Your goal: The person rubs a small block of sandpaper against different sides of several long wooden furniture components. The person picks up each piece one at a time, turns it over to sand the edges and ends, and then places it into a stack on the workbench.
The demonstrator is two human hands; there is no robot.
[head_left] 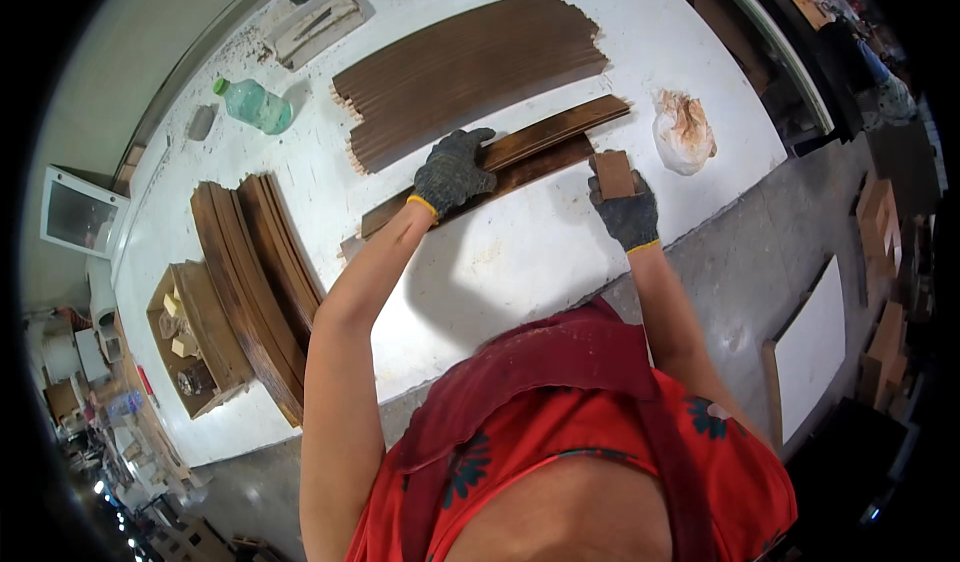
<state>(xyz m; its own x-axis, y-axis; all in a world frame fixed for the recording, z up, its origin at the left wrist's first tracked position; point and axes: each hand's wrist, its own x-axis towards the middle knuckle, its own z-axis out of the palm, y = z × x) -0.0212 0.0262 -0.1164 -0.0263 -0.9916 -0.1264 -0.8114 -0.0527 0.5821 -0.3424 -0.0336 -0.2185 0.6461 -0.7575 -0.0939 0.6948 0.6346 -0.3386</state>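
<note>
Both of my hands wear dark grey knit gloves with yellow cuffs. My left hand (455,174) grips a long brown wooden strip (555,129), its fingers curled over the strip's upper face. Under and beside that strip lies a darker, glossy wooden strip (540,169). At the strips' right end, my right hand (627,217) is closed around a small flat brown block (614,174), which looks like a sanding block. The block is close to the strip's end; whether they touch, I cannot tell. Beyond them lies a wide row of matte brown strips (470,72) laid side by side.
Glossy brown strips are stacked in two groups (245,282) at left, beside an open wooden box (225,337). A green-tinted plastic bottle (258,108) lies on the white table (500,292). A crumpled, stained plastic bag (684,134) sits at right, near the table's edge.
</note>
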